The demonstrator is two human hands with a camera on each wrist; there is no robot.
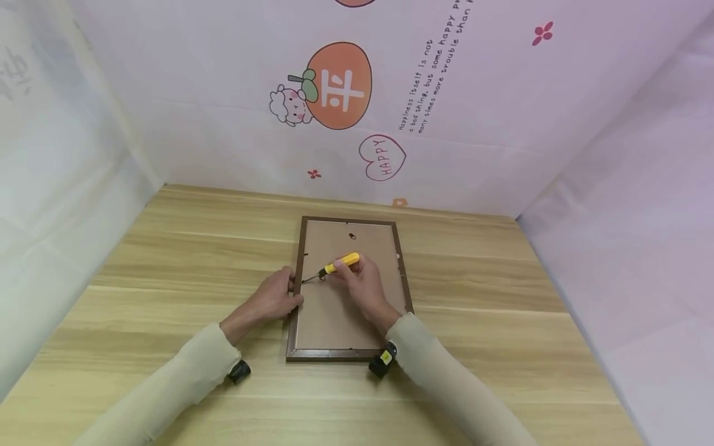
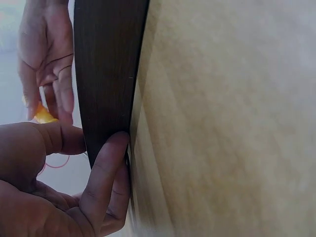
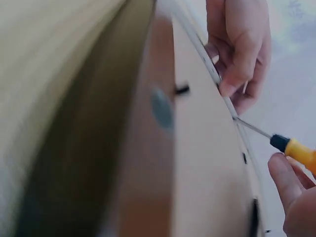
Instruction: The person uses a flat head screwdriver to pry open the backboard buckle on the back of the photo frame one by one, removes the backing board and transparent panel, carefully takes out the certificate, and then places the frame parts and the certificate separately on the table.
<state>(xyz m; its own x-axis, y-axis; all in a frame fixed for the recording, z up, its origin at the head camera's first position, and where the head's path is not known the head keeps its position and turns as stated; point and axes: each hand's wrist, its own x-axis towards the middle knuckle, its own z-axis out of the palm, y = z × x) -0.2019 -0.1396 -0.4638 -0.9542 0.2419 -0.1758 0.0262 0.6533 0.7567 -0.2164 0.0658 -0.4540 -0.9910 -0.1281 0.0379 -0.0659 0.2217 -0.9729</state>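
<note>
A picture frame (image 1: 349, 358) with a dark brown border lies with its brown backing board (image 1: 340, 322) facing up. At its left side, my left hand (image 1: 274, 295) pinches the border (image 2: 106, 69) between thumb and fingers. My right hand (image 1: 365, 288), above the board, holds a screwdriver (image 1: 347, 260) by its yellow handle with a black collar. The thin metal shaft (image 3: 254, 127) slants down left, its tip at a small dark tab (image 1: 304, 282) on the frame's inner left edge. In the right wrist view, only the fingers (image 3: 284, 177) of the right hand show beside the handle.
The frame rests on a wood-grain table (image 1: 223, 260). Another black tab (image 3: 182, 90) and a small hanger (image 1: 352, 236) are on the backing. A printed white sheet (image 1: 463, 155) rises behind the table, with pale sheets at both sides. Each wrist bears a black device (image 1: 238, 371).
</note>
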